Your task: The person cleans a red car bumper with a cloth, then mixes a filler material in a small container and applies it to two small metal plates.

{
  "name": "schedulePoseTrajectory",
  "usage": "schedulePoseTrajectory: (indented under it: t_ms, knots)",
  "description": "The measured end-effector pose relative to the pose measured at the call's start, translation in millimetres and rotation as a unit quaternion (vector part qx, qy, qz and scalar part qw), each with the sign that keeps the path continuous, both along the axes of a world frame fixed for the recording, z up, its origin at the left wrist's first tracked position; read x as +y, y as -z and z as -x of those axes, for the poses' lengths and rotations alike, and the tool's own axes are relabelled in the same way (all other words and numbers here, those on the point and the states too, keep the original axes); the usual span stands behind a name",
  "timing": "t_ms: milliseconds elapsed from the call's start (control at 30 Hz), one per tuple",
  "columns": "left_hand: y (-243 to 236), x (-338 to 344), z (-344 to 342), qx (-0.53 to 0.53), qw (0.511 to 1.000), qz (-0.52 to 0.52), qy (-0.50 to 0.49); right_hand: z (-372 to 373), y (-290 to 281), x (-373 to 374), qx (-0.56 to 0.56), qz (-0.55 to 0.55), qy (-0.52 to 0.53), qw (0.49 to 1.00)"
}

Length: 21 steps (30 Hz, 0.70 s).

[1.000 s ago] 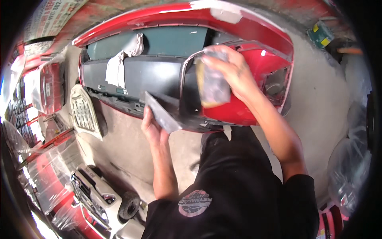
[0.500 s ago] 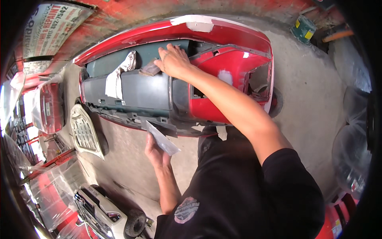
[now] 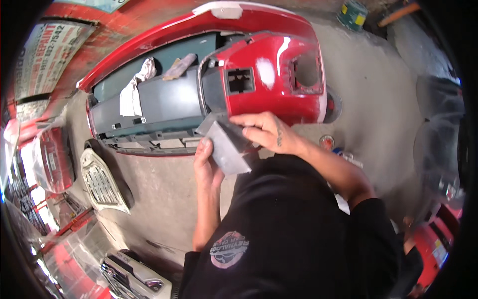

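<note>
In front of my body, my left hand [image 3: 206,162] grips a grey sheet of sandpaper [image 3: 230,155], its thumb lying over the near face. My right hand [image 3: 266,130] pinches the upper part of the same sheet, where a darker face shows. Just beyond lies a large red car bumper [image 3: 244,104] with pale patches on its paint and a dark inner side. A crumpled white cloth [image 3: 131,97] is draped over that dark side. Beside the cloth rests a greyish, block-like piece [image 3: 181,67], whose kind I cannot make out.
On the floor at left stands a pale grille panel [image 3: 102,177]. Lower down is a white toy-like vehicle [image 3: 137,274]. A green can [image 3: 352,16] sits at the far right, and a small open tin [image 3: 326,143] is beside my right forearm. Plastic-wrapped parts [image 3: 438,134] line the right side.
My right hand has come back from beside the greyish piece on the bumper to the sandpaper. My left hand has raised the sheet slightly and moved it right. The view has shifted.
</note>
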<state>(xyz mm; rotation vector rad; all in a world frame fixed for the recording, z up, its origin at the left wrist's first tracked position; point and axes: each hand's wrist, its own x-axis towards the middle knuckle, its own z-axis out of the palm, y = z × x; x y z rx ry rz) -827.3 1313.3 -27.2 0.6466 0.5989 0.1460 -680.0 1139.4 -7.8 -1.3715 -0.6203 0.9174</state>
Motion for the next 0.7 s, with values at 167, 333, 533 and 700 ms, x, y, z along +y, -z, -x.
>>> schedulePoseTrajectory:
  t_ms: [167,333,533,700]
  knots:
    - [19,13,39,-0.027,0.995,-0.028,0.095,55,-9,4,-0.101,0.089,0.028,0.99]
    - [11,37,85,0.0,0.999,-0.035,0.005,118,39,3,0.001,-0.006,0.256,0.967]
    - [16,48,104,0.036,0.987,-0.156,-0.021,166,11,-4,0.035,-0.017,0.347,0.937]
    - [5,11,93,-0.04,0.976,-0.215,0.021,210,-42,12,-0.13,0.259,0.276,0.916]
